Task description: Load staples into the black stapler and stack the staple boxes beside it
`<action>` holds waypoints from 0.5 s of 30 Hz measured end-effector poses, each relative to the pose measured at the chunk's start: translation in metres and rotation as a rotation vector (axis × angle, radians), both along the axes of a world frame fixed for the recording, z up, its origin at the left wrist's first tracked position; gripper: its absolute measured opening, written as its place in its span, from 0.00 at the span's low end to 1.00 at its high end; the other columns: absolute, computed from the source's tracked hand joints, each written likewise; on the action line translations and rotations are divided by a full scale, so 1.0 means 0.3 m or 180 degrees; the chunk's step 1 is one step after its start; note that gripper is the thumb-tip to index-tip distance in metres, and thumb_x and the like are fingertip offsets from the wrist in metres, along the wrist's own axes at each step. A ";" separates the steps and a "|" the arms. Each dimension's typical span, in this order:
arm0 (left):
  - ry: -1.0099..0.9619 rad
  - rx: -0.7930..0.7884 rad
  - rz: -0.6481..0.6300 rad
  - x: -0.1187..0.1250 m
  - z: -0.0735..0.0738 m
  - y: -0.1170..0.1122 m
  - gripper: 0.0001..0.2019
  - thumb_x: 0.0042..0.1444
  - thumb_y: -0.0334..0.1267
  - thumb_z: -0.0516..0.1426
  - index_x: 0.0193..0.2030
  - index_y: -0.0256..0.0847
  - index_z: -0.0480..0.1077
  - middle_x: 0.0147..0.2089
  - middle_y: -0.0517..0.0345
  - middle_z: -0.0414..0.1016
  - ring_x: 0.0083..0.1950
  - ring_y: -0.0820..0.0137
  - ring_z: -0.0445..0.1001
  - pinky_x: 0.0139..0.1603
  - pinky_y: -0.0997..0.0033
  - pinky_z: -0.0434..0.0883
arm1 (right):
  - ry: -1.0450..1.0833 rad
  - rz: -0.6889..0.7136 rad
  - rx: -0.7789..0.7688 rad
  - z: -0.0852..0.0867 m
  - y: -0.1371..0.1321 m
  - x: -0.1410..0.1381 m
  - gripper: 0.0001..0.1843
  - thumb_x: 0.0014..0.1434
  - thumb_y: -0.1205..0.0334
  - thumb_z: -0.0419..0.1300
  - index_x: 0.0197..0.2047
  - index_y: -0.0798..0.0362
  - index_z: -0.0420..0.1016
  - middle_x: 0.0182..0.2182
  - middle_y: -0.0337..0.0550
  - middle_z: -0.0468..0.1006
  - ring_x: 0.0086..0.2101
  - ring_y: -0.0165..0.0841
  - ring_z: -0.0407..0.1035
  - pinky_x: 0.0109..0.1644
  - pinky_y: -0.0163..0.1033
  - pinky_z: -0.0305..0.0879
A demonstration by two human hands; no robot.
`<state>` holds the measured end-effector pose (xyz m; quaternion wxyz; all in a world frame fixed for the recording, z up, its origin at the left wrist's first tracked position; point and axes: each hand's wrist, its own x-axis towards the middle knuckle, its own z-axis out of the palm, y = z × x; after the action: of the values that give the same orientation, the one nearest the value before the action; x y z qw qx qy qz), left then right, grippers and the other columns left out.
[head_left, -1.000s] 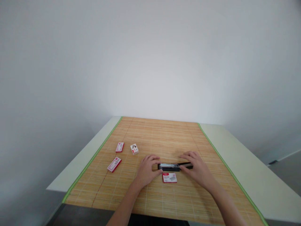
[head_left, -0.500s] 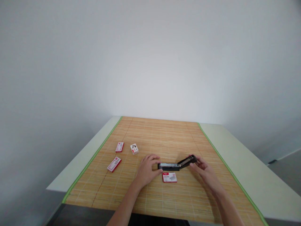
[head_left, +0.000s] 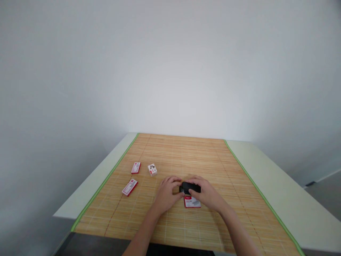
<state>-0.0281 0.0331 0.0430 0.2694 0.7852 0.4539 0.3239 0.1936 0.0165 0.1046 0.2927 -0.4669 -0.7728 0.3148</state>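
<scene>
So, black stapler sits on the bamboo mat just beyond a red-and-white box, left hand with fingers closed on the stapler's left end, right hand gripping its body, three small boxes off left.

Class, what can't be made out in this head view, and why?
All in the head view:
Black stapler: right end hidden by the right grip.
Stapler's inside: mostly hidden by its top.
Front box: small print too tiny and blurred.
Its contents: hidden by its walls.
Right forearm: cut off by the bottom edge.
</scene>
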 end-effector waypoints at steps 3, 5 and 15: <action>-0.0021 0.0016 0.0060 0.004 0.007 -0.004 0.17 0.58 0.43 0.66 0.55 0.55 0.79 0.60 0.56 0.76 0.64 0.55 0.69 0.68 0.50 0.63 | -0.0008 -0.0079 -0.0093 -0.011 -0.003 0.046 0.15 0.61 0.62 0.62 0.51 0.46 0.83 0.46 0.45 0.82 0.46 0.41 0.74 0.52 0.44 0.69; -0.0054 0.0069 0.0143 0.007 0.016 -0.013 0.17 0.62 0.44 0.63 0.58 0.55 0.77 0.59 0.55 0.76 0.63 0.56 0.69 0.67 0.50 0.64 | 0.0000 -0.0333 -0.0093 -0.039 -0.002 0.076 0.16 0.62 0.58 0.63 0.53 0.46 0.82 0.45 0.45 0.81 0.43 0.40 0.74 0.48 0.43 0.69; 0.0419 0.0307 -0.0648 0.077 0.096 -0.141 0.22 0.54 0.50 0.66 0.56 0.53 0.74 0.51 0.54 0.76 0.54 0.54 0.70 0.58 0.54 0.66 | 0.0491 -0.0882 -0.0161 -0.145 0.003 0.125 0.26 0.62 0.47 0.63 0.59 0.49 0.77 0.48 0.48 0.80 0.42 0.40 0.74 0.47 0.44 0.72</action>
<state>-0.0052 -0.0093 0.0718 0.2324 0.8588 0.3724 0.2640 0.2313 0.0173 0.0610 0.3800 -0.5507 -0.6681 0.3256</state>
